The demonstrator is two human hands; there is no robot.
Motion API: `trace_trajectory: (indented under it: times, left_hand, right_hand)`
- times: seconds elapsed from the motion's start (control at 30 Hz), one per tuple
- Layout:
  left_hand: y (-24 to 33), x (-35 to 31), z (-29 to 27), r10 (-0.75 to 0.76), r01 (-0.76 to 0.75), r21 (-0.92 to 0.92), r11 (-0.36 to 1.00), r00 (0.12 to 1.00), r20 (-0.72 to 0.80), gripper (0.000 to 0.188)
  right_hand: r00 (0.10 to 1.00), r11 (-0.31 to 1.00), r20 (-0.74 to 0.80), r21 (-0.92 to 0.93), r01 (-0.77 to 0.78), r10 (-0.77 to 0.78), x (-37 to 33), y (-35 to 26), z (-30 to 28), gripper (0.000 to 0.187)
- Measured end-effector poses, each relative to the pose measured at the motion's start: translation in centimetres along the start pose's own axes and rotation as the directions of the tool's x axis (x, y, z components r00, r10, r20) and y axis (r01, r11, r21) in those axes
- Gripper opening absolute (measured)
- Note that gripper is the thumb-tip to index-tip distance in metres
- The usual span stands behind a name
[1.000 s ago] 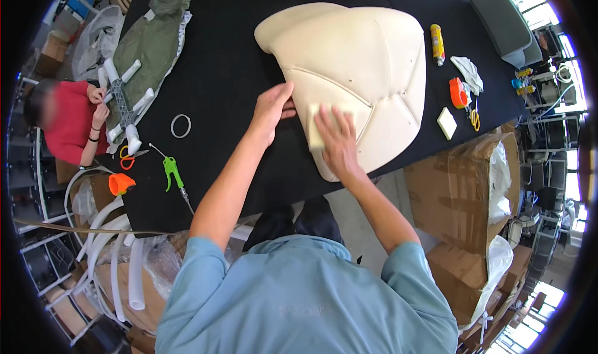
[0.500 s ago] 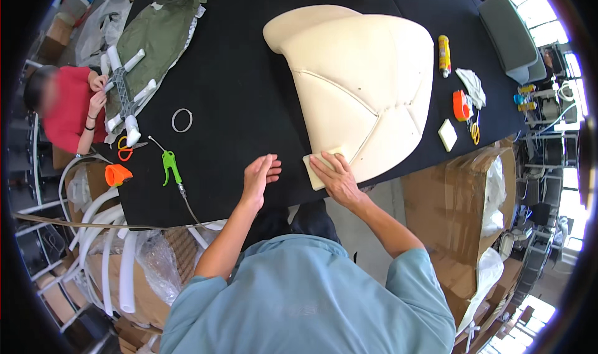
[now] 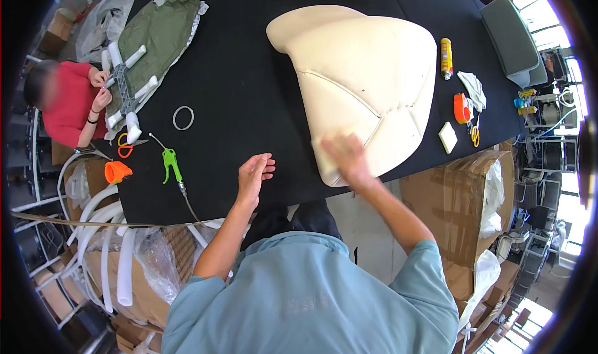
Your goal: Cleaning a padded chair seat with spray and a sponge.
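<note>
A large cream upholstered chair shell point(image 3: 367, 61), with stitched seams and a few small dark holes, lies on the black-covered table. Over its lower left corner is my right hand point(image 3: 349, 161), smeared by motion, with its fingers pointing up and left. A pale foam pad, seen under that hand before, cannot be made out against the cream surface now. My left hand point(image 3: 253, 174) hovers to the left of the shell near the table's front edge, open and loosely curled, touching nothing.
A green air blow gun point(image 3: 169, 164), orange scissors point(image 3: 125, 146) and a metal ring point(image 3: 183, 118) lie left. Rightward are a yellow can point(image 3: 446, 59), an orange tape roll point(image 3: 461, 108) and a foam block point(image 3: 447, 137). A person in red point(image 3: 67, 108) handles a frame.
My right hand has moved up and right over the shell from its lower left corner, where it pressed a pale pad. My left hand has shifted slightly left.
</note>
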State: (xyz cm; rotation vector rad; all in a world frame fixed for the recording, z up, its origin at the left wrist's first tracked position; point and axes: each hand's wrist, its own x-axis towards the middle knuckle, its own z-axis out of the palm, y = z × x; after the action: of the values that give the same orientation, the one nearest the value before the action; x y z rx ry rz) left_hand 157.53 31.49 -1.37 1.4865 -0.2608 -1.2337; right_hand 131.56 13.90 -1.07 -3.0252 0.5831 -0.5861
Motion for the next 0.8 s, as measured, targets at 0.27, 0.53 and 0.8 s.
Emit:
trace_trajectory:
  times: [0.27,0.53,0.8]
  left_hand:
    - [-0.7,-0.8,1.0,-0.041,0.041,-0.002,0.999,0.997,0.058,0.037]
    - [-1.1,-1.0,2.5,-0.069,0.062,0.065,0.996,0.990,0.119,0.038]
    - [-1.5,-1.0,2.4,-0.053,0.049,0.057,0.997,0.996,0.071,0.038]
  right_hand:
    - [0.966,0.965,0.050,-0.073,-0.251,0.255,-4.0,-2.0,3.7,0.085]
    - [0.795,0.894,-0.414,0.139,-0.427,0.444,12.7,2.8,-4.3,0.082]
    - [0.968,0.983,0.178,-0.018,0.184,-0.178,0.0,-1.5,1.5,0.067]
